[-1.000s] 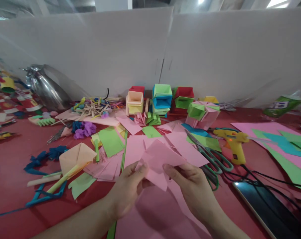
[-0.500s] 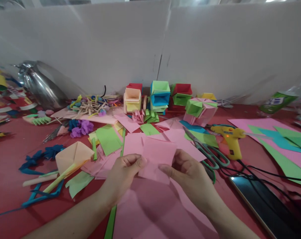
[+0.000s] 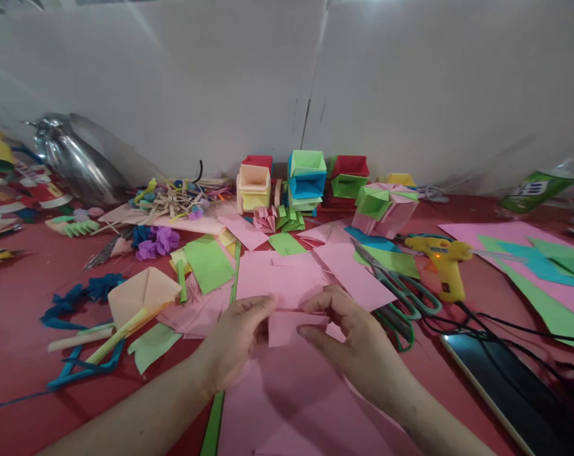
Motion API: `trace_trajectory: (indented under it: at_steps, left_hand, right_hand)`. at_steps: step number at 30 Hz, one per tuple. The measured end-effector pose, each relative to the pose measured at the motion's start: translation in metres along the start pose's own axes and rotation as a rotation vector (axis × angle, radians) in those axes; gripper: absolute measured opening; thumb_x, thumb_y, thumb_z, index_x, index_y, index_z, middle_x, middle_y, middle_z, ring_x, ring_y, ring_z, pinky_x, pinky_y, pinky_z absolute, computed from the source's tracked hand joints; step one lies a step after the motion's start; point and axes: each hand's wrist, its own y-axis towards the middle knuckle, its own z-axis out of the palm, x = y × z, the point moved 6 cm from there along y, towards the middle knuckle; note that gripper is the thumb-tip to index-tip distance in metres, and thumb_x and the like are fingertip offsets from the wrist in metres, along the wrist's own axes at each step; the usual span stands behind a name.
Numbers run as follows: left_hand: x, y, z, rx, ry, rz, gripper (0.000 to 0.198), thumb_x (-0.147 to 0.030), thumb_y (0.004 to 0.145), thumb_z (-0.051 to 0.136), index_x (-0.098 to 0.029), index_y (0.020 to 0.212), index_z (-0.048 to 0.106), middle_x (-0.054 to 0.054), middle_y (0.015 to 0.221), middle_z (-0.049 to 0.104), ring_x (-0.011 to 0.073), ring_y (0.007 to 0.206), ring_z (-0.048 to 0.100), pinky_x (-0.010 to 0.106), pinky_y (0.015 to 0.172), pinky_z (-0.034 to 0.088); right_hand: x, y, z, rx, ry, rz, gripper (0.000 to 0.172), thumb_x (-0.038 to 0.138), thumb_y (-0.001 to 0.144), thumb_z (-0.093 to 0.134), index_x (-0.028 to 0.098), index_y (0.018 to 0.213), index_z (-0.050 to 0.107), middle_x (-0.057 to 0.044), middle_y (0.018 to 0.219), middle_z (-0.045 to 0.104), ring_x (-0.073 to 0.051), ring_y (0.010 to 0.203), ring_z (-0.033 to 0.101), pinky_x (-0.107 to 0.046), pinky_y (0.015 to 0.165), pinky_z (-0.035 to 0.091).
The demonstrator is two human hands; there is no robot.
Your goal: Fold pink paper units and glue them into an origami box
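Note:
Both my hands hold a small pink paper square (image 3: 287, 324) low over the red table (image 3: 25, 304), just above a large pink sheet (image 3: 291, 405). My left hand (image 3: 237, 342) pinches the paper's left edge with thumb and fingers closed. My right hand (image 3: 351, 339) pinches its right side, fingers curled over the top edge. The paper looks folded over, with only its lower part showing between my hands. Loose pink squares (image 3: 287, 278) lie flat right behind it.
Green-handled scissors (image 3: 401, 294) and a yellow glue gun (image 3: 441, 263) with a black cord lie to the right, a dark phone (image 3: 496, 389) nearer me. Folded paper boxes (image 3: 306, 180) line the white back wall. A peach paper cone (image 3: 142, 297) and blue strips lie left.
The pink paper came down from a raised, tilted hold to table height and now shows a smaller, folded face. Both hands dropped and drew closer together.

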Motion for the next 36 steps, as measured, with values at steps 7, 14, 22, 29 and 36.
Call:
trace_trajectory:
  at_steps: [7, 14, 22, 29, 36]
  left_hand:
    - [0.004, -0.003, 0.002, 0.073, 0.09, -0.048, 0.035, -0.041, 0.085, 0.051, -0.011, 0.083, 0.068, 0.006, 0.069, 0.066, 0.0152, 0.062, 0.06, 0.026, 0.059, 0.044]
    - [0.003, -0.002, 0.003, 0.143, 0.355, -0.016, 0.024, -0.031, 0.068, 0.073, -0.011, 0.079, 0.064, 0.0, 0.069, 0.059, 0.0089, 0.063, 0.053, 0.02, 0.062, 0.041]
    - [0.009, -0.001, 0.002, 0.113, 0.412, -0.006, 0.02, -0.031, 0.074, 0.067, -0.011, 0.077, 0.062, 0.0, 0.068, 0.056, 0.0107, 0.068, 0.055, 0.03, 0.074, 0.051]
    - [0.009, -0.001, 0.0, 0.06, 0.383, -0.016, 0.026, -0.036, 0.071, 0.069, -0.012, 0.07, 0.059, -0.003, 0.064, 0.053, 0.0083, 0.062, 0.051, 0.03, 0.072, 0.052]
    - [0.012, -0.001, -0.001, 0.026, 0.432, -0.03, 0.03, -0.04, 0.07, 0.068, -0.013, 0.069, 0.056, -0.002, 0.066, 0.055, 0.0107, 0.065, 0.056, 0.03, 0.071, 0.052]
  right_hand:
    - [-0.013, 0.001, 0.004, 0.002, 0.17, 0.24, 0.013, 0.026, 0.079, 0.059, 0.018, 0.071, 0.053, 0.004, 0.061, 0.05, -0.009, 0.052, 0.044, -0.022, 0.049, 0.036]
    - [-0.016, 0.0, 0.001, -0.017, 0.178, 0.276, 0.014, 0.028, 0.078, 0.059, 0.018, 0.07, 0.053, 0.005, 0.058, 0.049, -0.008, 0.049, 0.044, -0.021, 0.047, 0.034]
    - [-0.016, -0.001, 0.0, -0.051, 0.144, 0.265, 0.014, 0.029, 0.076, 0.059, 0.018, 0.069, 0.054, 0.003, 0.062, 0.051, -0.009, 0.053, 0.042, -0.021, 0.047, 0.034]
    - [-0.017, -0.002, 0.001, -0.065, 0.116, 0.281, 0.015, 0.029, 0.076, 0.058, 0.018, 0.069, 0.053, 0.002, 0.064, 0.052, -0.009, 0.052, 0.042, -0.021, 0.047, 0.033]
    - [-0.018, -0.001, 0.001, -0.09, 0.1, 0.278, 0.013, 0.029, 0.076, 0.058, 0.018, 0.07, 0.054, 0.002, 0.062, 0.052, -0.01, 0.054, 0.043, -0.022, 0.048, 0.035]
